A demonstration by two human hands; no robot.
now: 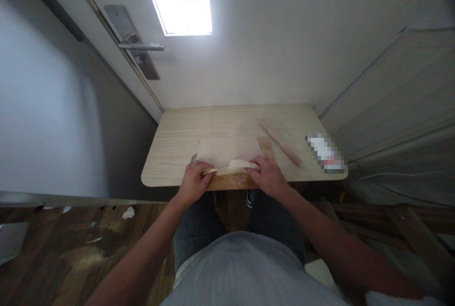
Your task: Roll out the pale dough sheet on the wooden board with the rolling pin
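Observation:
A thin, pale sheet of dough [229,148] lies on a wooden cutting board [231,182] dusted with flour. Its near edge is lifted and folded over toward the far side. My left hand [195,178] pinches the left end of that folded edge between thumb and fingers. At the opposite end, my right hand [269,173] grips the fold in the same way. Between the two hands the fold bulges up slightly. To the right of the board, a rolling pin [280,142] rests slantwise on the table.
The board's near edge reaches the front of a small light-wood table [170,140]. A pixelated, phone-shaped object [325,153] lies at the table's right. Behind stands a white door with a metal handle [142,47]. Wooden beams [398,225] are at the lower right.

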